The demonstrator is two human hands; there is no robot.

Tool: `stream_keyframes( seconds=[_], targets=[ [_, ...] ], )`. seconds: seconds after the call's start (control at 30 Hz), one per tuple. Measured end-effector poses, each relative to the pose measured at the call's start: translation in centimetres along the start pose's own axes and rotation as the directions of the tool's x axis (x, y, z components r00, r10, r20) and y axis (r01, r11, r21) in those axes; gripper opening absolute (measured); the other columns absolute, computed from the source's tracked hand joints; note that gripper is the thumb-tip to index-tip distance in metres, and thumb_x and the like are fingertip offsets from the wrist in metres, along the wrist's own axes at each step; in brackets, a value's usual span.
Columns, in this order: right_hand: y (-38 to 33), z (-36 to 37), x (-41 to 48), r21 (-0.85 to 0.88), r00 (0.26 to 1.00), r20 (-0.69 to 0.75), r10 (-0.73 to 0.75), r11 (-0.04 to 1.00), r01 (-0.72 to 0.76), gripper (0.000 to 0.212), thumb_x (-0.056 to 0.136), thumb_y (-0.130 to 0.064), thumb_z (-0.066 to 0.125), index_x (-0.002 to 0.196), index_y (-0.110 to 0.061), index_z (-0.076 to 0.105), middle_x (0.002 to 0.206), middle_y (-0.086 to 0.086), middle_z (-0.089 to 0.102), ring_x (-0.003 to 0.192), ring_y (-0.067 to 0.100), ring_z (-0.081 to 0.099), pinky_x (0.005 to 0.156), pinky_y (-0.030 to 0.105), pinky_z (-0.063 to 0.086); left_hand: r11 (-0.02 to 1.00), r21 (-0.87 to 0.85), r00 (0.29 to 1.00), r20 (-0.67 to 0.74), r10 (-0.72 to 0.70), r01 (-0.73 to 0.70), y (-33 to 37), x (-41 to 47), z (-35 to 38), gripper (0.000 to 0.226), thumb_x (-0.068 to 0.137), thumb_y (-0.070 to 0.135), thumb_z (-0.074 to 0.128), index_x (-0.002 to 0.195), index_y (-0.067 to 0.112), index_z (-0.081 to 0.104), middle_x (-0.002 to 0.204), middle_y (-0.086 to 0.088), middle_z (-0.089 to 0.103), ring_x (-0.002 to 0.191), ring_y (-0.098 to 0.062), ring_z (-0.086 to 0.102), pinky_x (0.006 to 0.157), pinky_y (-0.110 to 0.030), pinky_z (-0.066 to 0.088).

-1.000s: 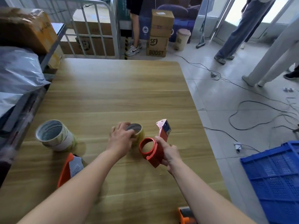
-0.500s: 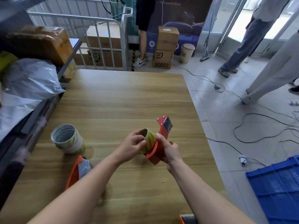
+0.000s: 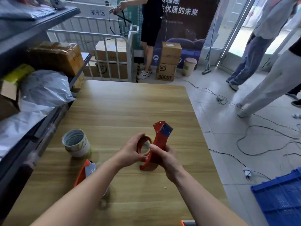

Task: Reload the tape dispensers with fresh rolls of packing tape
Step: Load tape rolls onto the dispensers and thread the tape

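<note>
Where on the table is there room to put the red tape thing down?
The far half of the table, beyond the red dispenser, is bare wood. So is the strip right of the right hand. The left side is crowded: stacked tape rolls and an orange dispenser.

Both forearms bare, reaching up from the bottom edge and converging on the dispenser (image 3: 160,139). Left hand (image 3: 130,152) at its left side: fingers curled over the top of the ring, thumb under the lower rim. Right hand (image 3: 165,158) at its right side: fingers wrapped round the body, thumb tip against the ring's right edge. Thumbs nearly touching
</note>
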State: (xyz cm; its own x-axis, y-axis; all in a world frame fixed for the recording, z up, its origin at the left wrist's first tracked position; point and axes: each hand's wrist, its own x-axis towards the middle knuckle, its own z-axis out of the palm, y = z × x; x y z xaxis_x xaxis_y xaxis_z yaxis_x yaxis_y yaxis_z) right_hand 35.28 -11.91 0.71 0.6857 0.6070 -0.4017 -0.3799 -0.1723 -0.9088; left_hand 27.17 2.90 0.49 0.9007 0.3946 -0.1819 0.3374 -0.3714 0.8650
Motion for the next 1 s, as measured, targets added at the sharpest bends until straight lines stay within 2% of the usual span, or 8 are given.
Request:
stream_keyframes(
  seconds=[0.3, 0.43, 0.57, 0.67, 0.77, 0.83, 0.93, 1.0],
  targets=[
    [-1.5, 0.5, -1.6, 0.124, 0.981, 0.181, -0.067, 0.991, 0.045, 0.044, 0.068, -0.017, 0.079, 0.108, -0.006, 0.066, 0.102, 0.015, 0.072, 0.096, 0.030, 0.067, 0.088, 0.041, 0.052, 0.990, -0.018, 0.987, 0.084, 0.138, -0.137, 0.9, -2.2, -0.7, 0.084, 0.068, 0.017, 0.067, 0.132, 0.053, 0.028, 0.136, 0.002, 0.041, 0.124, -0.011, 0.045, 0.101, -0.032, 0.047],
    [-2.0, 0.8, -1.9, 0.128, 0.976, 0.191, -0.104, 0.989, 0.080, 0.046, 0.068, -0.013, 0.079, 0.112, -0.001, 0.066, 0.108, 0.022, 0.071, 0.099, 0.036, 0.067, 0.092, 0.045, 0.054, 0.900, -0.434, 0.975, 0.213, 0.068, 0.032, 2.1, -3.0, -2.4, 0.081, 0.077, -0.009, 0.064, 0.139, 0.033, 0.036, 0.140, -0.004, 0.043, 0.123, -0.017, 0.050, 0.095, -0.033, 0.050],
    [-2.6, 1.7, -2.4, 0.027, 0.970, 0.166, -0.178, 0.984, 0.176, 0.048, 0.062, -0.016, 0.083, 0.107, -0.010, 0.070, 0.104, 0.014, 0.074, 0.096, 0.029, 0.070, 0.084, 0.039, 0.057, 0.801, -0.541, 0.963, 0.215, -0.161, 0.255, 4.0, -3.7, -3.5, 0.038, 0.090, 0.046, 0.055, 0.122, 0.026, 0.056, 0.129, -0.007, 0.057, 0.116, -0.027, 0.058, 0.091, -0.046, 0.053],
    [-2.6, 2.7, -2.7, -0.049, 0.961, 0.186, -0.204, 0.975, 0.217, 0.059, 0.055, -0.017, 0.087, 0.111, -0.012, 0.067, 0.102, 0.010, 0.075, 0.095, 0.025, 0.072, 0.073, 0.038, 0.059, 0.780, -0.483, 0.917, 0.228, -0.326, 0.397, 4.4, -3.5, -3.5, 0.071, 0.081, 0.077, 0.033, 0.111, 0.020, 0.064, 0.110, -0.013, 0.066, 0.097, -0.032, 0.066, 0.073, -0.041, 0.057],
    [-3.1, 3.3, -2.8, -0.095, 0.942, 0.247, -0.227, 0.962, 0.256, 0.057, 0.058, -0.005, 0.088, 0.110, -0.009, 0.065, 0.100, 0.010, 0.075, 0.093, 0.028, 0.072, 0.074, 0.053, 0.060, 0.756, -0.566, 0.942, 0.135, -0.307, 0.328, 5.1, -4.0, -3.7, 0.034, 0.094, 0.042, 0.043, 0.096, 0.016, 0.066, 0.098, -0.010, 0.064, 0.077, -0.025, 0.063, 0.070, -0.037, 0.053],
    [-3.6, 3.4, -3.0, -0.127, 0.924, 0.302, -0.233, 0.951, 0.281, 0.046, 0.063, 0.011, 0.081, 0.101, -0.011, 0.067, 0.086, 0.002, 0.076, 0.081, 0.020, 0.072, 0.069, 0.042, 0.061, 0.737, -0.643, 0.974, 0.070, -0.213, 0.208, 4.9, -4.2, -4.0, 0.012, 0.088, 0.014, 0.054, 0.094, 0.016, 0.064, 0.092, -0.008, 0.063, 0.073, -0.019, 0.061, 0.064, -0.029, 0.050],
    [-3.6, 3.7, -3.0, -0.197, 0.926, 0.315, -0.208, 0.940, 0.278, 0.050, 0.059, 0.009, 0.083, 0.099, -0.018, 0.070, 0.081, -0.007, 0.074, 0.079, 0.009, 0.068, 0.071, 0.026, 0.058, 0.648, -0.760, 0.999, 0.041, -0.017, 0.042, 4.9, -4.7, -5.2, 0.028, 0.068, -0.004, 0.060, 0.093, 0.007, 0.067, 0.103, -0.012, 0.067, 0.087, -0.022, 0.065, 0.072, -0.028, 0.052],
    [-3.2, 4.1, -2.8, -0.201, 0.928, 0.315, -0.200, 0.941, 0.272, 0.053, 0.059, -0.004, 0.085, 0.107, -0.017, 0.069, 0.093, -0.002, 0.075, 0.088, 0.015, 0.071, 0.077, 0.033, 0.059, 0.627, -0.778, 0.999, 0.036, 0.011, 0.021, 5.2, -5.2, -5.9, 0.023, 0.072, -0.003, 0.066, 0.095, 0.002, 0.066, 0.116, -0.013, 0.065, 0.101, -0.026, 0.063, 0.083, -0.035, 0.050]
  ],
)
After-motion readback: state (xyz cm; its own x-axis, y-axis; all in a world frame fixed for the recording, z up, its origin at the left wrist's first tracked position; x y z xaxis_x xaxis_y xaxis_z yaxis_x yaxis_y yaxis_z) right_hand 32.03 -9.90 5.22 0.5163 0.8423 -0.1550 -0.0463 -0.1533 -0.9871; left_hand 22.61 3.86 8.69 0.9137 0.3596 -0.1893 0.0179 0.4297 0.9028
